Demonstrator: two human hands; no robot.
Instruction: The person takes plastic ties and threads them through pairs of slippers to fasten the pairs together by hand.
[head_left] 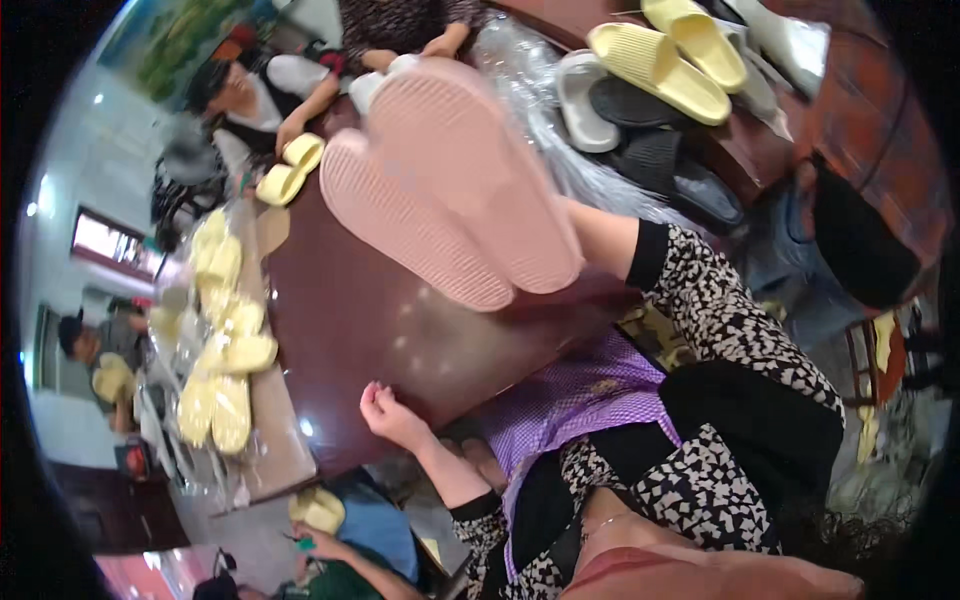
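Note:
A pair of pink slippers (455, 185) is raised over the dark red table, ribbed soles facing me and slightly overlapping. My right forearm (608, 242) reaches in behind them; the hand itself is hidden by the soles, but it holds the pair up. Apart from the slippers, my left hand (393, 416) hovers by the near left part of the table, fingers curled in toward the thumb, with nothing visible in them.
The table (400, 350) has yellow slippers in clear bags (228, 405) along its left side. Clear plastic film (530, 90), yellow slippers (665, 75), a grey slipper (588, 105) and black slippers (650, 165) lie at far right. Co-workers sit around; one handles small yellow slippers (290, 172).

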